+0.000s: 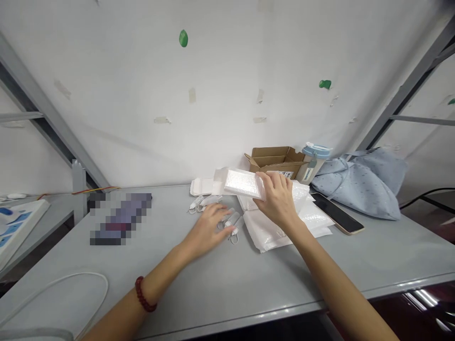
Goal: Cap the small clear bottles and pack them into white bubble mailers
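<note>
My right hand (277, 196) is closed around one end of a white bubble-wrap pouch (245, 183), which it holds tilted above the table; an open flap extends from the pouch's left end. My left hand (208, 227) has its fingers apart, thumb spread, over several small white pieces with thin loops (232, 220). Whether the fingertips touch these pieces I cannot tell. More such looped pieces (196, 203) lie just beyond the fingers. Under my right hand, a stack of white bubble mailers (266, 232) rests on the grey table (220, 289).
Flat white boxes (203, 186) lie near the wall. An open cardboard box (275, 158), a blue-lidded cup (314, 163), a phone (337, 213) and a light blue cloth bag (359, 184) stand or lie at right. At left are a blurred-out item (122, 218) and a white cable (103, 279).
</note>
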### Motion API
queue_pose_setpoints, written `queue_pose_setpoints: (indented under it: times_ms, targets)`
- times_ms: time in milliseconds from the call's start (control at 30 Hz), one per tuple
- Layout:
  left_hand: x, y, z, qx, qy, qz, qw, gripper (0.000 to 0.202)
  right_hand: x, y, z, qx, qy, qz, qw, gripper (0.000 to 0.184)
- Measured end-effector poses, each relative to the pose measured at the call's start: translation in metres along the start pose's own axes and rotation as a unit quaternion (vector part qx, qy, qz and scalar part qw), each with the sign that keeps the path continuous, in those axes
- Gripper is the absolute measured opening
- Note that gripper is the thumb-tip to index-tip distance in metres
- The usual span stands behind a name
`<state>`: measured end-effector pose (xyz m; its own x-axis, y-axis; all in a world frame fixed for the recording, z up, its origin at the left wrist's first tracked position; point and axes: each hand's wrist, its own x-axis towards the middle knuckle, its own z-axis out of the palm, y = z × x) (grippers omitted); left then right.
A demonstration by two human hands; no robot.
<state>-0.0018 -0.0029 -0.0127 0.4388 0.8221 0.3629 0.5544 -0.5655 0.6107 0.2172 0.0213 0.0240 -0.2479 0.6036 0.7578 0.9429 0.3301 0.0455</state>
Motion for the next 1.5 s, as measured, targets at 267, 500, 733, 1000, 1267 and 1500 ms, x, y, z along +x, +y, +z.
queue_pose_setpoints:
  times_ms: [267,500,733,1000,1267,1500]
  targets:
    - [-0.010,0.004,0.030,0.163,-0.125,0.042,0.978,0.035,-0.001,0.004,0.006,-0.001,-0.009,0.010,1.000,0.050]
    - [-0.005,-0.003,0.005,0.148,-0.128,0.040,0.980,0.029,-0.002,0.004,0.006,0.012,-0.019,0.015,1.000,0.050]
    - [-0.004,-0.015,-0.028,0.129,-0.137,-0.017,0.982,0.028,-0.002,0.002,0.005,0.030,-0.028,0.013,0.999,0.049]
    - [0.003,-0.021,-0.034,0.165,-0.094,-0.029,0.981,0.024,-0.001,0.005,0.008,0.054,-0.056,0.013,0.997,0.044]
    - [-0.002,-0.017,-0.030,0.241,-0.052,-0.071,0.967,0.017,-0.001,0.014,0.011,0.055,-0.038,0.031,0.997,0.042]
    - [0.000,-0.002,-0.020,0.119,0.000,-0.114,0.986,0.014,-0.003,0.019,0.016,0.068,-0.044,0.034,0.996,0.043]
